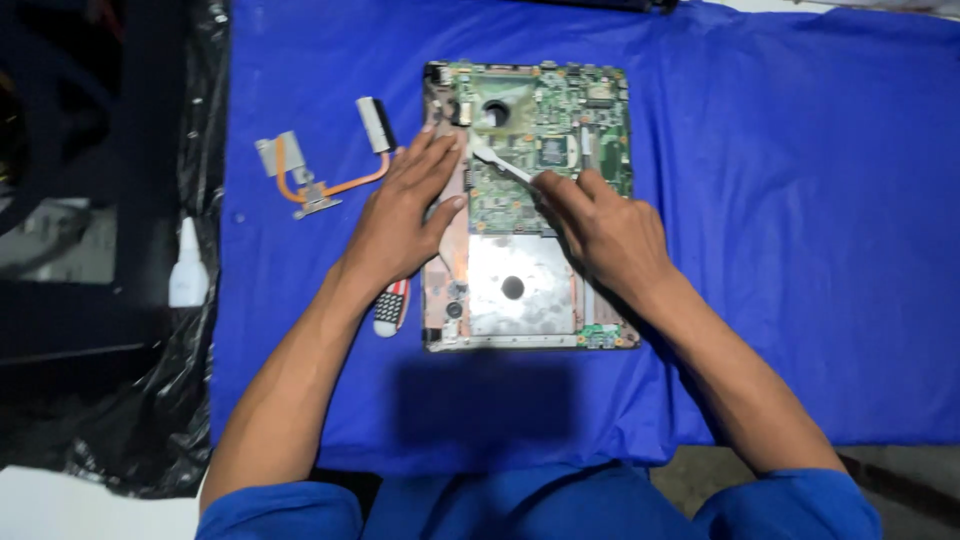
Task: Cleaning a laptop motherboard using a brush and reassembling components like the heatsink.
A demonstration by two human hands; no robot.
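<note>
An opened laptop base (527, 310) with its green circuit board (560, 130) showing lies on a blue cloth (780, 200). My left hand (405, 210) rests flat on the left edge of the base, fingers spread. My right hand (600, 225) lies over the middle of the board and pinches a thin white strip-like tool (497, 160) that points up and left toward a round hole in the board.
A copper heat pipe with metal plates (325, 165) lies on the cloth left of the laptop. A screwdriver handle (392, 305) peeks out under my left wrist. A white squeeze bottle (188, 265) stands on black plastic sheeting at the far left.
</note>
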